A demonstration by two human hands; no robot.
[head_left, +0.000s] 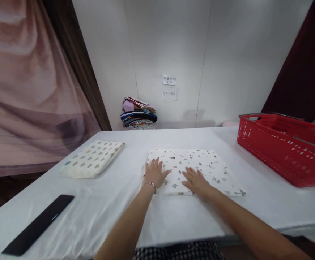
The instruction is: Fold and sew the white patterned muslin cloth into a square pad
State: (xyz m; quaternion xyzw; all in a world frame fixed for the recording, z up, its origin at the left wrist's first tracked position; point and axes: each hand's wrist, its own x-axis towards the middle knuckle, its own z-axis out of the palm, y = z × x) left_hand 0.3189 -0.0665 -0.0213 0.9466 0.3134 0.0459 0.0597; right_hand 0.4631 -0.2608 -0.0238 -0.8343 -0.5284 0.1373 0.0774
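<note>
A white cloth with small grey plant-like prints [200, 162] lies flat and folded into a rough rectangle in the middle of the table. My left hand [155, 174], with a bracelet at the wrist, rests on its left edge, fingers spread. On its near middle part lies my right hand [196, 181], palm down with the fingers apart. Neither hand grips anything. Further left is a second folded cloth, cream with rows of grey cloud-like shapes [93, 159].
A white-covered table [114, 213] spans the view. At its right stands a red plastic basket [284, 148]; at the near left lies a flat black strip [39, 224]. A stack of folded fabrics [138, 115] sits behind the far edge, beneath paper notes [169, 94] on the wall.
</note>
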